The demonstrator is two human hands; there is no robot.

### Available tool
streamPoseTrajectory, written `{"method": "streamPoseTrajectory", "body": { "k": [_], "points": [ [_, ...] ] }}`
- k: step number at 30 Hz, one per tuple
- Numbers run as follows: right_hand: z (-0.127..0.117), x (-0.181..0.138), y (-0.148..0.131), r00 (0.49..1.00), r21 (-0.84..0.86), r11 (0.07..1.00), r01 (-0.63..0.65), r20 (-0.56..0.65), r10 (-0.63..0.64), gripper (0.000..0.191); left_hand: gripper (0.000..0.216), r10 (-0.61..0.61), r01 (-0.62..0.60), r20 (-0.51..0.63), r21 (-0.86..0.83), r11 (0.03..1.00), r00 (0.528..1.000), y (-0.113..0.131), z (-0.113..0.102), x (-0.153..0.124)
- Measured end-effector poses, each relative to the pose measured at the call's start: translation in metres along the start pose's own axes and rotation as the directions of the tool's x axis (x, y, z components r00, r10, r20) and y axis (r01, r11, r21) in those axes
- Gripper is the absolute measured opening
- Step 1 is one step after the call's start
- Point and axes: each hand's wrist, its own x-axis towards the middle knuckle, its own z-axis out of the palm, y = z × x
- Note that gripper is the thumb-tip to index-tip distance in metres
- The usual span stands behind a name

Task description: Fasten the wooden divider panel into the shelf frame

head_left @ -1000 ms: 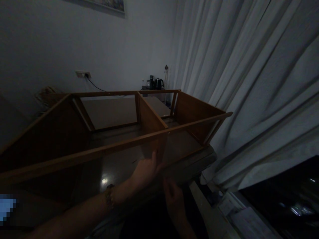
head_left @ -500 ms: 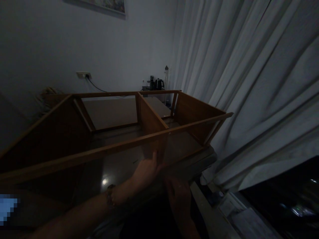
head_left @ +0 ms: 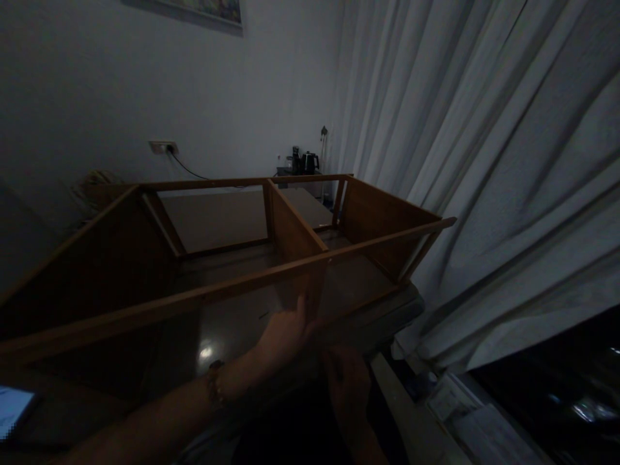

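Observation:
A brown wooden furniture frame [head_left: 252,279], with side panels and a middle divider [head_left: 296,229], lies in front of me in dim light. My left hand [head_left: 283,332] is at the lower front end of the divider, its thumb pointing up along the wood and its other fingers mostly hidden. A beaded bracelet [head_left: 214,385] circles that wrist. Lower and to the right, my right hand [head_left: 347,381] is closed, with fingers curled close to the padded edge below the frame. Whatever it may hold is too dark to make out.
A pale curtain [head_left: 465,161] hangs along the right. Beyond the frame, a black kettle [head_left: 309,163] stands in the corner. A wall socket [head_left: 163,148] has a cord plugged in. Flat boxes or papers [head_left: 455,397] lie at lower right; a lit screen [head_left: 12,407] shows lower left.
Both hands stay almost in place. The right hand's fingers shift slightly, and the view moves by a very small amount.

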Motion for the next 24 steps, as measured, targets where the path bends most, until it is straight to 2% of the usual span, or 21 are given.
{"method": "streamPoseTrajectory", "body": {
  "k": [2,4,6,8,11,14,17,20,24],
  "points": [
    [0.004,-0.002,0.001,0.996,0.183,0.979,-0.087,-0.001,0.089,0.018,0.055,0.005,-0.005,0.019,0.007,1.000,1.000,0.001,-0.002,0.000],
    [0.004,-0.003,-0.003,0.979,0.336,0.919,-0.204,0.069,0.192,0.018,0.056,0.009,-0.010,0.027,0.018,1.000,1.000,0.001,-0.003,-0.001],
    [0.001,-0.002,-0.010,0.939,0.449,0.824,-0.344,0.158,0.306,0.017,0.056,0.007,-0.008,0.025,0.024,1.000,1.000,0.001,-0.003,0.000],
    [-0.002,0.001,-0.018,0.881,0.550,0.689,-0.472,0.251,0.402,0.017,0.056,0.004,-0.005,0.023,0.026,1.000,1.000,0.000,-0.003,0.000],
    [-0.003,0.003,-0.026,0.792,0.664,0.459,-0.591,0.368,0.487,0.021,0.056,0.014,-0.014,0.010,0.021,1.000,1.000,0.000,-0.002,0.000],
    [0.000,0.003,-0.028,0.720,0.719,0.265,-0.643,0.449,0.530,0.027,0.057,0.017,-0.017,-0.006,0.015,1.000,1.000,-0.001,-0.001,0.000],
    [0.002,0.003,-0.028,0.674,0.754,0.095,-0.650,0.513,0.532,0.034,0.057,0.011,-0.010,-0.010,0.012,1.000,1.000,-0.002,0.000,-0.001],
    [-0.002,0.005,-0.030,0.651,0.735,0.043,-0.677,0.570,0.501,0.034,0.056,0.014,-0.014,-0.004,0.000,1.000,1.000,-0.002,0.000,-0.001],
    [-0.008,0.008,-0.032,0.629,0.691,0.100,-0.716,0.576,0.522,0.032,0.056,0.014,-0.014,0.008,0.001,1.000,1.000,-0.001,-0.002,-0.001]
  ]
}}
